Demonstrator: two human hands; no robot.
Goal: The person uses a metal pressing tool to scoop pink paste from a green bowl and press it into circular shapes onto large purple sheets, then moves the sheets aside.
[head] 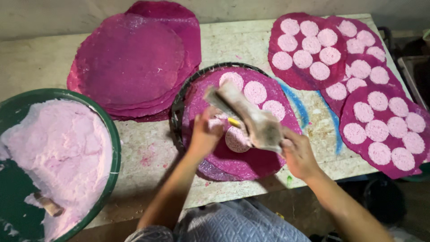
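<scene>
Hands meet over the magenta disc (251,157): right hand (298,154) clenches a paste-caked tool (246,114) slanting up-left across it, left hand (205,134) pinching paste beside its lower edge.

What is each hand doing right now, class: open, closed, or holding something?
Left hand: closed, fingers down on the magenta sheet by a pink disc.
Right hand: closed on the paddle.

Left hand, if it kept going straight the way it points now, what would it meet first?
Probably the pale pink disc at the far edge of the magenta sheet; the left hand points up-table, though depth is unclear.
</scene>
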